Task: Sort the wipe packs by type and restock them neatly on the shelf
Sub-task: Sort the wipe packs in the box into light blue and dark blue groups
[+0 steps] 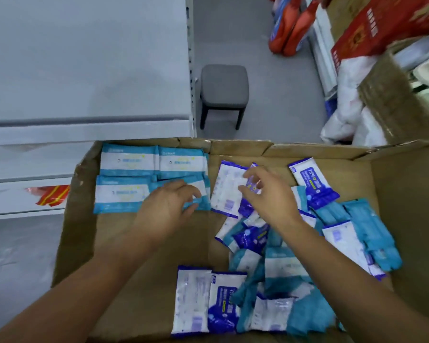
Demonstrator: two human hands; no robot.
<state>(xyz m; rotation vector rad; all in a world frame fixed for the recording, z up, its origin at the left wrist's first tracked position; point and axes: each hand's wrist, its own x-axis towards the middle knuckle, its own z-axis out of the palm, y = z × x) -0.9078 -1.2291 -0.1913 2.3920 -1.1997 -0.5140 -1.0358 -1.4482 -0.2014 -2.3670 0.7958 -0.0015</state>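
Teal packs under L hand; R hand pinches purple pack.

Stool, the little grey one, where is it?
In the head view the stool stands at top centre, right of the white shelf, beyond the cardboard box.

Both forearms bare, extended forward, converging slightly. Left hand: palm down, fingers curled, pinching edge of light-blue wipe pack. Right hand: palm down, fingers bent, thumb and fingertips pinching purple wipe pack.
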